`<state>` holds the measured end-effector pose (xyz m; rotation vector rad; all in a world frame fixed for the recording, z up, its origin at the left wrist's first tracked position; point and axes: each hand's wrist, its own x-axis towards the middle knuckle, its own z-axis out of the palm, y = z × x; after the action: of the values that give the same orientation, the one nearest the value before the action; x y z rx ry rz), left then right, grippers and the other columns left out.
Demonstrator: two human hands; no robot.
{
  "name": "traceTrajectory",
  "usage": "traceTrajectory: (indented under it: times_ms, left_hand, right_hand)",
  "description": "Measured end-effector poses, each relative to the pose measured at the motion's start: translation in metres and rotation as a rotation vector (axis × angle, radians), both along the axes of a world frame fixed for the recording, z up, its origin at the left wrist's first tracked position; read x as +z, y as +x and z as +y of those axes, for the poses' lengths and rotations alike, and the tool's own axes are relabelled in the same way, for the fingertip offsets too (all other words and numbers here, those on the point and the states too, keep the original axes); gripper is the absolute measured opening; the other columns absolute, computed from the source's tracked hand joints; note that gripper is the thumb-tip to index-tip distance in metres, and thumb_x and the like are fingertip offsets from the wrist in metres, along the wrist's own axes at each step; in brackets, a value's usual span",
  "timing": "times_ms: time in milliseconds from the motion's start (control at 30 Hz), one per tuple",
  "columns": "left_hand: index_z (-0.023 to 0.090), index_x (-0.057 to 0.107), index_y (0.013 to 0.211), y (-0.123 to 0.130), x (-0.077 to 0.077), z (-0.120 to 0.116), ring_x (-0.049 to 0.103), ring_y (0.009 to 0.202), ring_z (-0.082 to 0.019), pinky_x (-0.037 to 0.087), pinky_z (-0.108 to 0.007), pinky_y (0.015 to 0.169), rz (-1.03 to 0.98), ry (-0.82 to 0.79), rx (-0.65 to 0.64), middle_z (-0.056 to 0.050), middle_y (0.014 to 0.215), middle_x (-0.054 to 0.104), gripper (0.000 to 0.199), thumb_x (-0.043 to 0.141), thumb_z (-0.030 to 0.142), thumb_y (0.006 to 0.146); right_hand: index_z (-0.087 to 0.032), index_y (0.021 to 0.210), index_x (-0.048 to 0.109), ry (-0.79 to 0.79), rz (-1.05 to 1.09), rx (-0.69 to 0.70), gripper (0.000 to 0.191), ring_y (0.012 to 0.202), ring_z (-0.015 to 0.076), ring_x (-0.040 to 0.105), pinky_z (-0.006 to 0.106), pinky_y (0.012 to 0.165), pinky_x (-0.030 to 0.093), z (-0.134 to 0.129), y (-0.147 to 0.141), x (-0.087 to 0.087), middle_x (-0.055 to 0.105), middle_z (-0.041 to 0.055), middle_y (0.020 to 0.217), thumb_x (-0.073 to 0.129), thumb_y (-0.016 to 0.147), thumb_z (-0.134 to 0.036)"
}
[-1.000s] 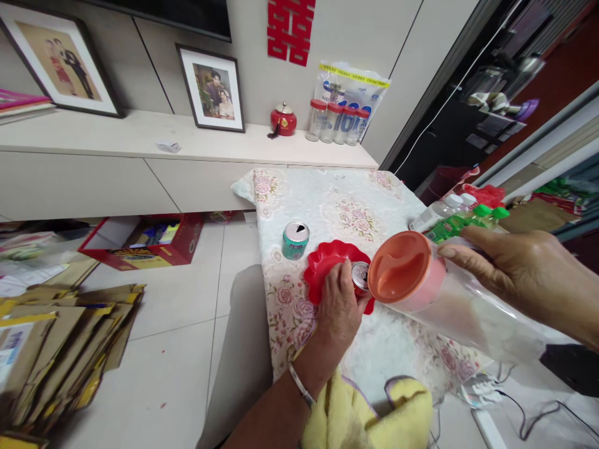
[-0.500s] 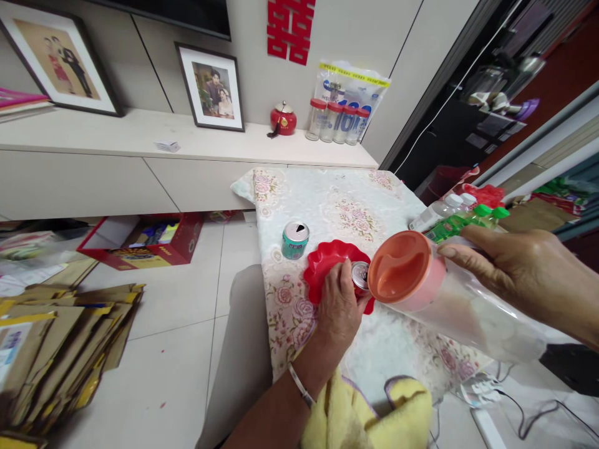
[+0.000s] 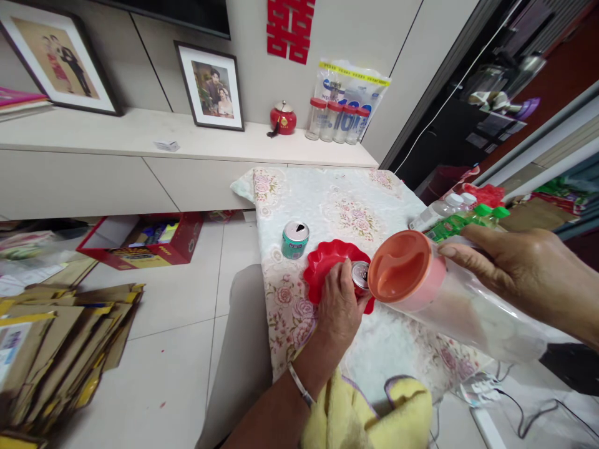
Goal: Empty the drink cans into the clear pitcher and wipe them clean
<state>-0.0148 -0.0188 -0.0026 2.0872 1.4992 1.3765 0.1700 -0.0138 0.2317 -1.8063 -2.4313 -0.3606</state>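
Observation:
My left hand [image 3: 340,299] is closed round a red drink can [image 3: 360,275] with an opened silver top, standing over the red scalloped dish [image 3: 327,255]. With my right hand [image 3: 510,262] I grip a clear pitcher [image 3: 477,318] near its upper side. The pitcher lies tilted far over, its orange lid [image 3: 401,267] right up at the can's rim; whether liquid is running out I cannot tell. A green drink can [image 3: 295,241], opened on top, stands upright to the left of the dish.
Beneath it all is a table with a floral cloth [image 3: 327,199]. Plastic bottles [image 3: 463,215] lie at its right edge, a yellow towel [image 3: 365,415] at the near side. Flattened cardboard [image 3: 70,349] and a red box [image 3: 145,243] are on the floor left.

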Motion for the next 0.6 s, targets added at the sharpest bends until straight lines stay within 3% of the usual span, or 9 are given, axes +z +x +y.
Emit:
traceTrajectory:
  times_ms: [133,600]
  left_hand:
    - [0.010,0.026,0.152,0.0004,-0.0001,0.0000,0.060,0.129,-0.038,0.058,-0.052,0.101,-0.001,0.002,0.000,-0.026,0.136,0.057,0.086,0.076,0.038,0.088]
    - [0.012,0.023,0.153,0.0005,-0.0003,-0.0001,0.058,0.131,-0.036,0.057,-0.051,0.104,-0.011,-0.016,-0.002,-0.025,0.138,0.056,0.089,0.078,0.031,0.087]
  right_hand:
    - [-0.026,0.068,0.052,-0.026,0.033,0.045,0.060,0.037,0.0162,0.047,0.030,0.041,0.034,-0.0006,-0.0006,0.0012,0.046,-0.0054,0.046,0.035,0.098,-0.074]
    - [-0.026,0.072,0.057,-0.035,0.033,0.009,0.061,0.039,0.0165,0.047,0.032,0.044,0.034,0.0002,0.0000,-0.0009,0.049,-0.0043,0.049,0.034,0.096,-0.077]
